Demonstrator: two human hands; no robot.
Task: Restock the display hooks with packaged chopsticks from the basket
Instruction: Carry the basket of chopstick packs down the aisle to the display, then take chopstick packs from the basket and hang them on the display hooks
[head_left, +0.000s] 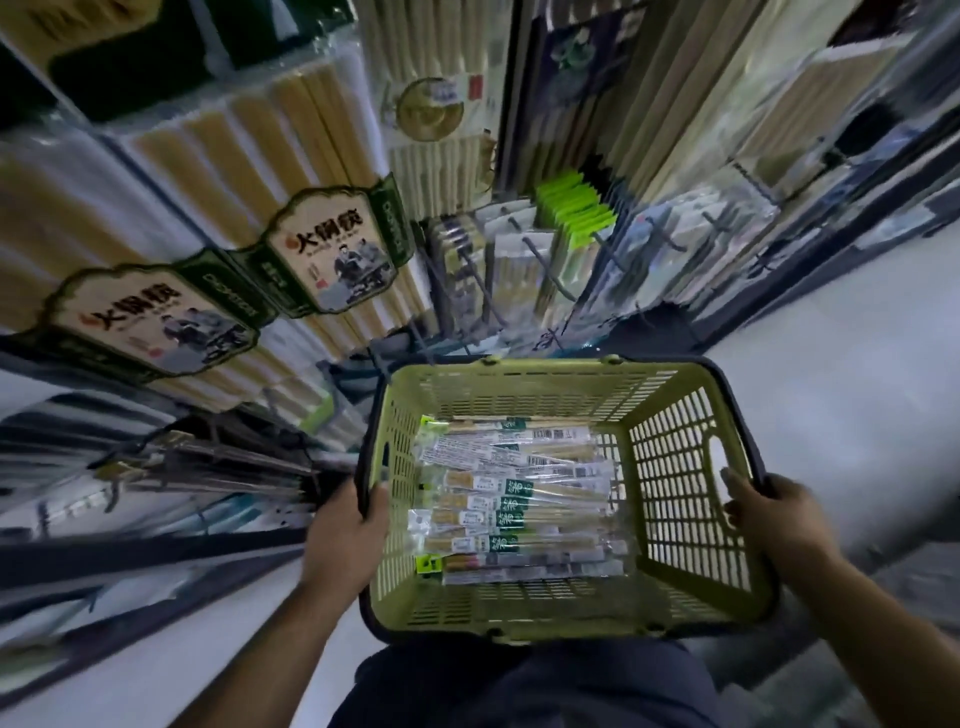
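Head camera view, looking steeply down in a shop aisle. A pale grey, smooth floor (831, 395) runs beyond the right hand and below the left forearm. Much of the shelving is blurred.

Between the two hands hangs a rectangular basket (519, 395) of olive-green plastic, with slotted and latticed walls and a dark rim. The left hand (343, 530) grips the left rim, fingers curled over the edge into the basket. The right hand (774, 512) grips the right rim, just beside an oval handle cut-out, fingers wrapped over the dark edge.

Flat on the basket floor, between the hands, lie the packaged chopsticks (519, 509): long, narrow, clear glossy sleeves stacked side by side, each showing pale wooden sticks, white labels and a green band.

Beyond the basket, away from both hands, dark metal display hooks (545, 267) stick out from the shelving, carrying slim clear packets. Just past them hangs a row of lime-green packets (576, 208).

Up and beyond the left hand hang large bundles of pale yellow chopsticks in clear wrap, with scalloped cream and dark green labels (332, 249) bearing black characters.

Below the basket, nearest the viewer, dark blue clothing (519, 680) of the person shows.
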